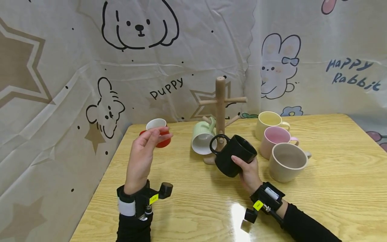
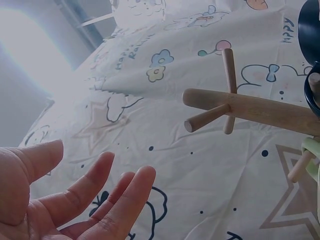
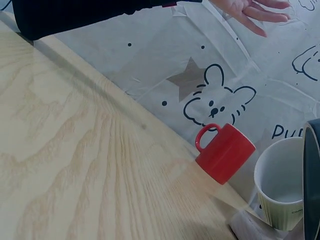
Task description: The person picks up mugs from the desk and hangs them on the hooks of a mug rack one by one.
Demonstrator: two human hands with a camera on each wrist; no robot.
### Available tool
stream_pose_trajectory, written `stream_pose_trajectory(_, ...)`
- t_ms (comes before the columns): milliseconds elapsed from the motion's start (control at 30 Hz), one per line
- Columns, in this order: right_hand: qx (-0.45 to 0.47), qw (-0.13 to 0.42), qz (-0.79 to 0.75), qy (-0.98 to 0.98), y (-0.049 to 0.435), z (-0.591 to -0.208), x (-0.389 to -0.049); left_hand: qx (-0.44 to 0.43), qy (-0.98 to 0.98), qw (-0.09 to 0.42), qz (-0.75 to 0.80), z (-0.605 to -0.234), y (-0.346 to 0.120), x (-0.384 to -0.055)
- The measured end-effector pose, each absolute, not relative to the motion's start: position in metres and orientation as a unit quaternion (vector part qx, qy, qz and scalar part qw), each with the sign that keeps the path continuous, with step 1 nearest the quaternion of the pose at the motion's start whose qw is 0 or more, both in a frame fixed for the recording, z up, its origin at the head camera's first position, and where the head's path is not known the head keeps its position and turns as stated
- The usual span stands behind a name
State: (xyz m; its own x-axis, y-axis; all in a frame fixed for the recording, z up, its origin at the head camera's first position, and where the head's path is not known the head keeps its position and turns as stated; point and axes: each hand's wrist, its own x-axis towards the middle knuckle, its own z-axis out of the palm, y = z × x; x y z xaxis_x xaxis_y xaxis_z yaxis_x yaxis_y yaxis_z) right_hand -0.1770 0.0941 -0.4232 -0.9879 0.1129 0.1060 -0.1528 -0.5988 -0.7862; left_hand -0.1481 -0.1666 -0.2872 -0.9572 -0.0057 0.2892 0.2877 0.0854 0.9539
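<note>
My right hand (image 1: 250, 172) grips a black mug (image 1: 231, 158) by its body, thumb on the near side. The mug is tilted, with its handle to the left, in front of a wooden mug tree (image 1: 220, 89). In the left wrist view a peg end (image 2: 314, 82) shows within the handle loop. A light green mug (image 1: 200, 129) hangs tilted on the tree's left side. My left hand (image 1: 141, 159) is raised at the left, fingers extended and holding nothing. It partly hides a red mug (image 1: 163, 144) behind it.
Right of the tree, a yellow mug (image 1: 269, 122), a pink mug (image 1: 272, 144) and a beige mug (image 1: 285, 164) stand upright in a row on the wooden table (image 1: 187, 208). Behind the table hangs a printed cloth (image 1: 145, 77). Bare upper pegs (image 1: 237, 99) stick out from the tree.
</note>
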Motion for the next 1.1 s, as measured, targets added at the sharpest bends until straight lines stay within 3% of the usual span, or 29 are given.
stream_pose_trajectory(467,0.045,0.095,0.885,-0.454,0.09,-0.443,-0.193,-0.095,-0.743,0.095,-0.655,-0.288,-0.164,-0.149)
stream_pose_trajectory(1100,-0.038,0.02,0.883,-0.468,0.092,-0.447,-0.194,-0.098,-0.746,0.093,-0.652,-0.291,-0.164,-0.147)
